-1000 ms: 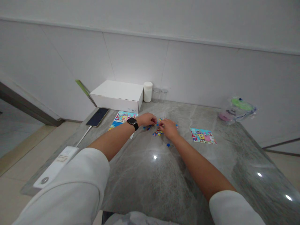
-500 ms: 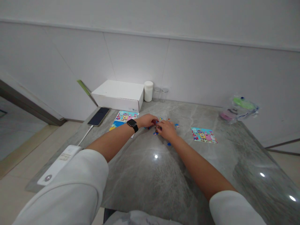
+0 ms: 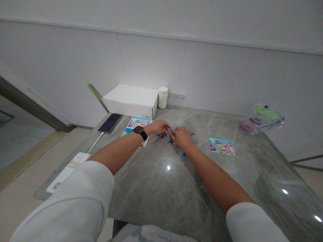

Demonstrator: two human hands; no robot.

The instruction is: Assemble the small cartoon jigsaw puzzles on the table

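Note:
Several small colourful puzzle pieces (image 3: 166,135) lie scattered on the grey marble table (image 3: 161,188). My left hand (image 3: 158,127), with a black watch on its wrist, rests at the left side of the pile with its fingers curled together over the pieces. My right hand (image 3: 180,137) lies on the pile's right side, fingers bent down onto the pieces. What either hand pinches is too small to make out. One blue piece (image 3: 184,154) sits alone nearer to me.
A cartoon picture card (image 3: 223,146) lies to the right, another picture sheet (image 3: 136,124) to the left. Behind stand a white box (image 3: 132,101), a white jar (image 3: 163,97) and two glasses (image 3: 176,99). A phone (image 3: 110,122) with cable, a white device (image 3: 68,169) and a plastic bag (image 3: 261,117) sit at the edges.
My two hands came together over the pieces half a second ago and now sit slightly apart again. The camera view has shifted a little.

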